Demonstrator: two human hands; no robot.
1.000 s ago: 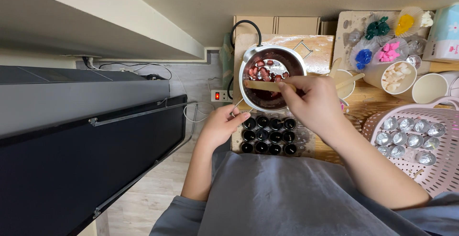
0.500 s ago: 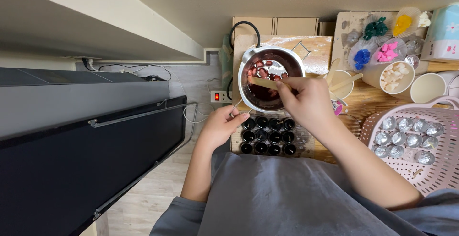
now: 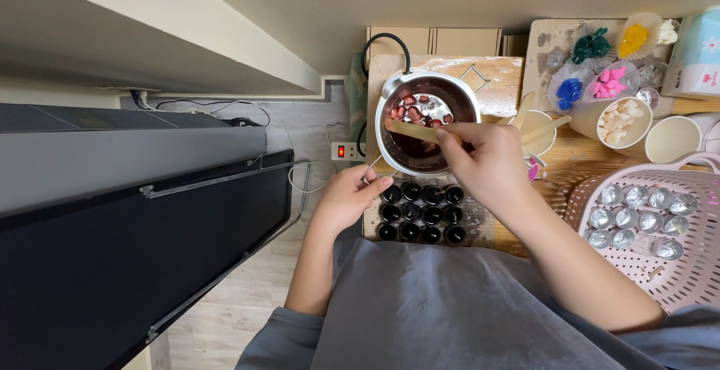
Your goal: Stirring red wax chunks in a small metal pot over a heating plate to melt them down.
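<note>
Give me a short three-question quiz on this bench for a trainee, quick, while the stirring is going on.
1. True or false: the right hand holds a wooden stick that dips into the metal pot.
2. Where does the left hand rest?
A. on the pink basket
B. by the pot's handle, beside the dark little cups
C. on the paper cup
3. Fill in: the pink basket holds small ___ cups.

Key: 1 true; 2 B; 3 silver, foil-like.
</note>
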